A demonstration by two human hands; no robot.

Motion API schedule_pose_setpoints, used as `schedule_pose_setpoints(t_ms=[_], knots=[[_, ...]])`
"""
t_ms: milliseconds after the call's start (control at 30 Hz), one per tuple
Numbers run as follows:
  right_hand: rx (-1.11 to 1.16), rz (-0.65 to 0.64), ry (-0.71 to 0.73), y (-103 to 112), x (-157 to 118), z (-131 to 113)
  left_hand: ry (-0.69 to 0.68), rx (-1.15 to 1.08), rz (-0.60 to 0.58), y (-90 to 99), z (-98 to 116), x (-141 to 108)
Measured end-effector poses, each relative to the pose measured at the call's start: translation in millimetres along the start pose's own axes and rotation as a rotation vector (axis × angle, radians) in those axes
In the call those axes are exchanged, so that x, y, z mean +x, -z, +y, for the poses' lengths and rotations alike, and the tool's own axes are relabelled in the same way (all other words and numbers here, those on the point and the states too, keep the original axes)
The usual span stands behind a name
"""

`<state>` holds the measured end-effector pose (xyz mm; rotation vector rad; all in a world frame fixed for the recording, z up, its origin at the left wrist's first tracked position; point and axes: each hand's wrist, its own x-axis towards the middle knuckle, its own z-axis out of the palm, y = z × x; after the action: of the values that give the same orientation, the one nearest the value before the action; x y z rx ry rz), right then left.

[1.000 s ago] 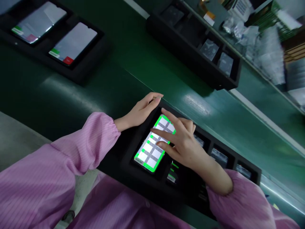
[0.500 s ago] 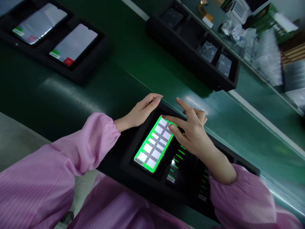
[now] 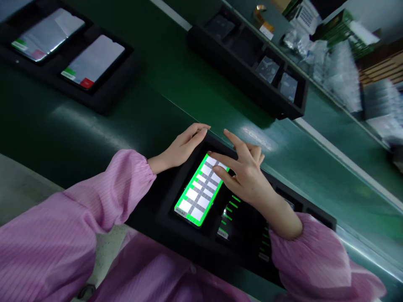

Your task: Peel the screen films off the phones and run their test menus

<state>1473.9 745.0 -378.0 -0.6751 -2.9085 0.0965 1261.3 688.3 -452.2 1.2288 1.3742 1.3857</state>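
A phone [image 3: 197, 195] with a lit screen of white blocks, grey bands and a green border lies in a black tray [image 3: 170, 209]. My right hand [image 3: 245, 167] is over its upper end, fingers apart, the index fingertip at the top left of the screen; it holds nothing. My left hand [image 3: 182, 147] rests at the tray's far left corner, fingers close together but extended, with nothing in it. To the right, in the same tray, lie a dark phone [image 3: 228, 216] with green marks and another dark phone [image 3: 265, 243], partly under my right arm.
At the upper left, a black tray [image 3: 103, 98] holds phones with pale screens. Across the green table stands another black tray [image 3: 233, 63] with small bagged items. Behind it are a shelf, plastic bags [image 3: 344, 75] and a green crate [image 3: 341, 25].
The view has shifted slightly, moving most things a little to the left. My right index fingertip has moved a little towards the phone's top left corner. My left hand stays at the tray corner.
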Motion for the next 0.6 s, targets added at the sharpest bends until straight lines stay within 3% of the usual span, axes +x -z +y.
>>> schedule_pose_setpoints(t_ms=[333,600], knots=[[-0.037,-0.02,0.001,12,-25,11,0.035,0.007,-0.012,0.4,3,-1],[0.048,-0.117,0.158,19,-49,-29,0.01,0.007,-0.002,0.5,1,0]])
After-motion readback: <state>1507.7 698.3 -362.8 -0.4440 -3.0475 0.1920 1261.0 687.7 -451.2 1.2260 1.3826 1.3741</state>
